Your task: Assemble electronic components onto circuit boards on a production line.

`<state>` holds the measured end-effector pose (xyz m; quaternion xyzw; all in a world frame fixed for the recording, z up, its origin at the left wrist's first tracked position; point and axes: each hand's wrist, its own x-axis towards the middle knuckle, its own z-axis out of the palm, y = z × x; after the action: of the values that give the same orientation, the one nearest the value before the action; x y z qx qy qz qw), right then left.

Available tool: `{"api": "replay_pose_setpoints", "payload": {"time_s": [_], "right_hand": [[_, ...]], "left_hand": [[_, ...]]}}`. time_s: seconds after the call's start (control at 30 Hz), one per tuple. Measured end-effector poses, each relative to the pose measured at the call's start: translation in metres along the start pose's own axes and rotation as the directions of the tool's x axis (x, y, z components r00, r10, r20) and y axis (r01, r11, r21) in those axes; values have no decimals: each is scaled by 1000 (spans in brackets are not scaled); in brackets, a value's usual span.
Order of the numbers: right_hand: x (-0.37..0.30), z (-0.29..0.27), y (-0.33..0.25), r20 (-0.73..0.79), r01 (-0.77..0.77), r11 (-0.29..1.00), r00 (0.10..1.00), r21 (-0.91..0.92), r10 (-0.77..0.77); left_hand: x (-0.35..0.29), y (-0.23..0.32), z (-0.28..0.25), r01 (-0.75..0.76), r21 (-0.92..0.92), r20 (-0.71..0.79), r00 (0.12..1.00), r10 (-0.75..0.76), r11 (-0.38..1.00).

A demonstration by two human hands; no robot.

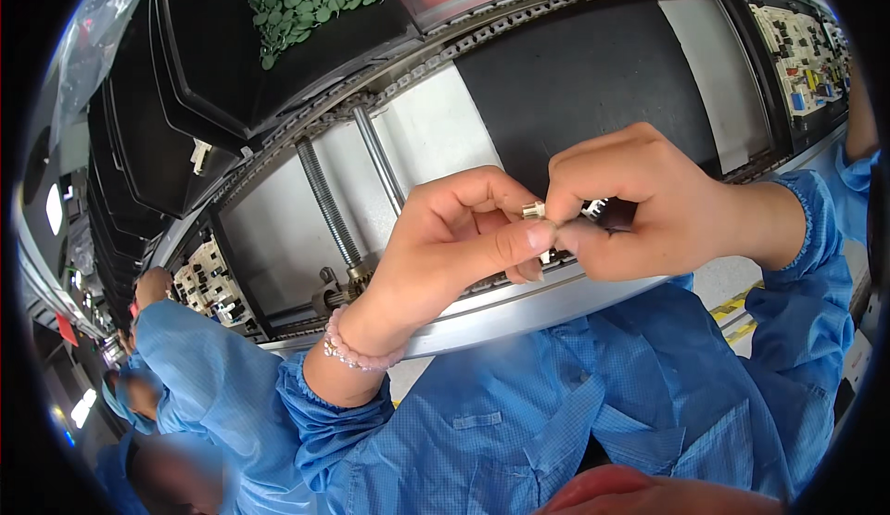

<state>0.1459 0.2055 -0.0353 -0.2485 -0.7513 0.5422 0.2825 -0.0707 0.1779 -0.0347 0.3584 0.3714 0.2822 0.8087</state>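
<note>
Your left hand (454, 241): pinching small white part (532, 210) | Your right hand (649, 209): thumb and forefinger closed on it | Part: over conveyor rail (556, 302) | Risk: loosened pinch could drop it

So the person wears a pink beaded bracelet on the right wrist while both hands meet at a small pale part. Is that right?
Not quite: the head view shows the pink beaded bracelet on the wrist of the left hand, not the right hand. Both hands do meet at a small pale part.
</note>
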Motion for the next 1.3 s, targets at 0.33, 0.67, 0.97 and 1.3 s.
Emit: {"api": "replay_pose_setpoints", "payload": {"time_s": [0.33, 0.67, 0.97, 1.3], "right_hand": [[1, 1, 2, 1, 95, 995, 995, -4, -95], [1, 10, 4, 1, 127, 992, 992, -2, -127], [2, 6, 2, 29, 78, 996, 996, 52, -80], [0, 3, 1, -17, 179, 984, 984, 14, -178]], "left_hand": [[-2, -2, 1, 15, -87, 17, 1000, -13, 996], [-9, -3, -1, 40, -128, 43, 998, -35, 991], [-11, -3, -2, 45, -132, 43, 998, -40, 990], [-8, 1, 4, -6, -93, 41, 999, 9, 996]]}}
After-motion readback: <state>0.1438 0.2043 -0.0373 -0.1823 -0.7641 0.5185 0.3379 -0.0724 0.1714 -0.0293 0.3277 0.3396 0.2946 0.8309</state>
